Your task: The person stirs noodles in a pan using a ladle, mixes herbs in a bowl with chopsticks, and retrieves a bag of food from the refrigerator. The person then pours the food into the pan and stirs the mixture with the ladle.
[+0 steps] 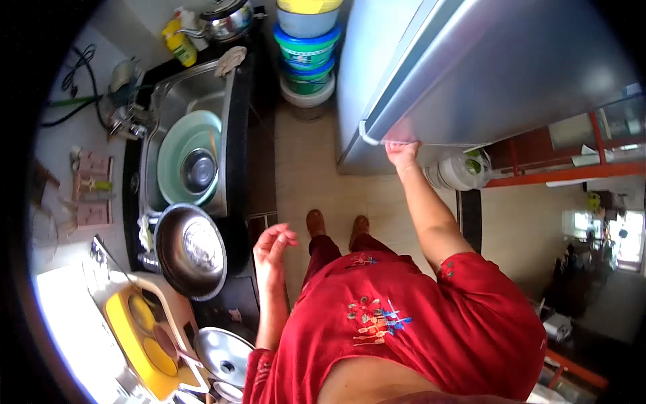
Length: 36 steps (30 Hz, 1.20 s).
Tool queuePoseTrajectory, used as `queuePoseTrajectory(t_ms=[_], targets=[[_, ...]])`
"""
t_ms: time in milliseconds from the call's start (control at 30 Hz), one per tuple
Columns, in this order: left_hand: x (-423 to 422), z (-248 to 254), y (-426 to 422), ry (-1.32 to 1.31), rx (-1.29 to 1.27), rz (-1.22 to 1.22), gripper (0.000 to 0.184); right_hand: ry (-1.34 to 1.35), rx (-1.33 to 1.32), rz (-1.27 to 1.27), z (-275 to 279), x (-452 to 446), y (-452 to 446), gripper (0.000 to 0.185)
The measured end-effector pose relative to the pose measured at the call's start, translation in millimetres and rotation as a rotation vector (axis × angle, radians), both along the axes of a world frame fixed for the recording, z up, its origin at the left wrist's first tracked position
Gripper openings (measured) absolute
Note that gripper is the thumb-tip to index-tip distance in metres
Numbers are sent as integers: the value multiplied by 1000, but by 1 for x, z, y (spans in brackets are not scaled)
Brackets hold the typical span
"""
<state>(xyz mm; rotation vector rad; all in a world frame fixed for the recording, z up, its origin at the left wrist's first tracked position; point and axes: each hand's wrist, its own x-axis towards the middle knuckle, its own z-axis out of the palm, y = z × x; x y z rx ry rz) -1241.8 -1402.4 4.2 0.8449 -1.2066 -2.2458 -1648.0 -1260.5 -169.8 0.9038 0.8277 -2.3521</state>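
Note:
My right hand (403, 154) is at the bottom edge of the grey refrigerator door (491, 74), its fingers curled over that edge near the corner. The right arm is stretched forward. My left hand (272, 248) hangs in the air in front of the counter, fingers loosely bent and apart, with nothing in it. Nearest to it on the left is a large metal bowl (171, 259), tilted at the counter's edge. Behind that bowl, a sink (158, 108) holds a pale green basin (176, 145) with a small metal bowl (199, 171) inside.
Stacked buckets (306, 50) stand beside the refrigerator. A kettle (227, 21) and a yellow bottle (178, 44) are behind the sink. A clear plastic container (461, 172) sits right of my arm, near a red-framed shelf (565, 176). A yellow rack (131, 337) and a metal lid (222, 353) lie lower left.

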Motion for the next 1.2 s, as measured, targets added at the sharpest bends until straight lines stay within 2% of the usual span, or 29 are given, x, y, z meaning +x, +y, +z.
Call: queuePoseTrajectory(t_ms=[67, 167, 233, 300, 467, 533, 600, 667, 733, 833, 933, 1067, 1100, 1200], targets=[[-25, 7, -31, -72, -52, -91, 21, -56, 112, -9, 3, 27, 21, 66], [-71, 15, -63, 15, -103, -228, 22, 67, 190, 50, -20, 73, 99, 36], [-106, 24, -70, 69, -128, -337, 22, 405, 232, 167, -20, 111, 148, 21], [-136, 32, -65, 106, -153, -451, 21, 497, 262, 98, 16, 157, 179, 22], [-183, 22, -24, 108, -100, -698, 20, 42, 275, -366, 59, 250, 301, 36], [-189, 24, 0, 88, -83, -779, 21, 60, 371, -555, 80, 266, 332, 41], [-195, 22, 22, 40, -87, -842, 21, 44, 337, -716, 111, 262, 353, 36], [-203, 20, 44, -3, -81, -892, 21, 157, 435, -743, 89, 255, 393, 31], [-213, 22, 67, -27, -78, -930, 21, 74, 550, -870, 72, 235, 436, 33], [-230, 31, 111, 46, -126, -1008, 21, 300, 459, -869, 73, 215, 486, 34], [-248, 33, 148, 111, -159, -1053, 22, 204, 422, -956, 75, 191, 517, 35], [-263, 39, 207, 131, -182, -1119, 22, 246, 466, -952, 80, 176, 539, 39], [-271, 40, 217, 132, -175, -1139, 22, 308, 439, -905, 68, 168, 550, 38], [-284, 42, 241, 145, -130, -1196, 22, 272, 541, -897, 61, 157, 558, 36]])
